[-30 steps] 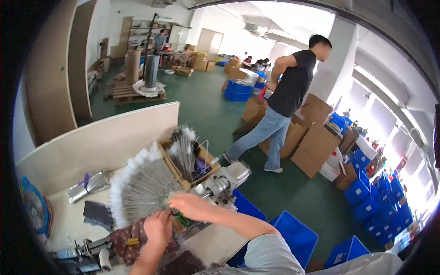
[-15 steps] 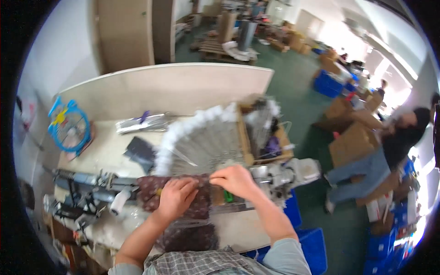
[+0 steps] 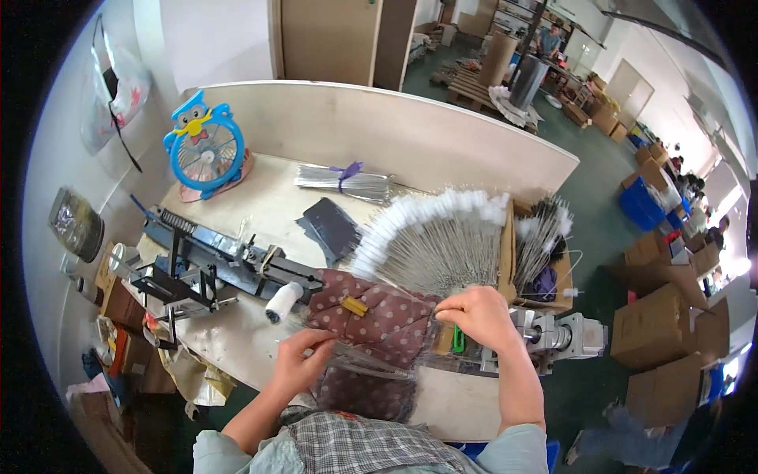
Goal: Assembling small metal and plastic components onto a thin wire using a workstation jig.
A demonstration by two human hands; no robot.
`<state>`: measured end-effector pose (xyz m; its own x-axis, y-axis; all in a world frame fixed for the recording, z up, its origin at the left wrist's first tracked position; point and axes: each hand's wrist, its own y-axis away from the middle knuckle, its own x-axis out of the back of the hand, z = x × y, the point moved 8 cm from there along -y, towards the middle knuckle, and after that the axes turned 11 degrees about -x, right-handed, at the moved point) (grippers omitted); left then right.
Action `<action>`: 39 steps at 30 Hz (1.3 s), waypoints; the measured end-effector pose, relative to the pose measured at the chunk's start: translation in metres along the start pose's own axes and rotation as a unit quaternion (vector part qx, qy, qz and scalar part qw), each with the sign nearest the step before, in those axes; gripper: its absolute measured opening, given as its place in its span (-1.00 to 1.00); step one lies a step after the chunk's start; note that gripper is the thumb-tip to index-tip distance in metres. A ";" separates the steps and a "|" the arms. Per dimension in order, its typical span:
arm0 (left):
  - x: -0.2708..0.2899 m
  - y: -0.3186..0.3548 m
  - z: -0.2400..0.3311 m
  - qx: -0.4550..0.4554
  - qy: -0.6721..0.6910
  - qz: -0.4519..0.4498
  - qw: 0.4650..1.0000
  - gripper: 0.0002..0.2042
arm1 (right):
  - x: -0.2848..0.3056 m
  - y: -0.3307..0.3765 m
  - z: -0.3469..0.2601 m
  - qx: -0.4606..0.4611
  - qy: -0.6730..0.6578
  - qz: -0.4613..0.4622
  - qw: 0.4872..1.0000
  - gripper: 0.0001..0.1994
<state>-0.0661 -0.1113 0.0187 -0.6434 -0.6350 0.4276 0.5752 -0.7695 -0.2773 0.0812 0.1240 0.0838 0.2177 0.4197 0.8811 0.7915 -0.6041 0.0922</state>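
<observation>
A brown polka-dot padded cloth lies over the bench in front of me, with a yellow clip-like piece on it. My left hand is closed in a pinch at the cloth's near left edge; pale thin strands lie beside its fingertips, but what it grips is unclear. My right hand is also pinched, at the cloth's right end, its fingertips hiding anything small between them. Under that hand shows a green piece. Beyond the cloth, many thin wire brushes with white tips lie fanned out.
A metal machine stands right of my right hand, and a long dark rail mechanism lies left of the cloth. A box of brushes, a tied wire bundle and a blue fan stand farther back. Cartons line the right.
My view has turned left, so the bench appears farther right. My left hand has come off the cloth's top to its near edge, uncovering the yellow piece. The person at right has moved lower, mostly out of view.
</observation>
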 end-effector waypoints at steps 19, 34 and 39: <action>-0.016 -0.031 -0.043 0.187 0.270 -0.049 0.943 -0.51 | -0.076 -0.056 -0.137 0.120 -0.039 0.086 0.988 -0.90; -0.047 -0.022 -0.055 0.164 0.326 0.079 0.927 -0.84 | -0.062 0.012 -0.081 0.173 -0.110 0.150 0.967 -0.84; -0.024 -0.032 -0.060 0.072 0.027 -0.047 0.996 -0.61 | -0.108 -0.024 -0.073 0.155 -0.123 0.117 0.973 -0.77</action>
<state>-0.0997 -0.0752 -0.0341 -0.7226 -0.5656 0.3975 0.5745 -0.8111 -0.1098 -0.0029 0.0438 0.0205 0.5135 0.4679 0.7193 0.8292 -0.4862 -0.2758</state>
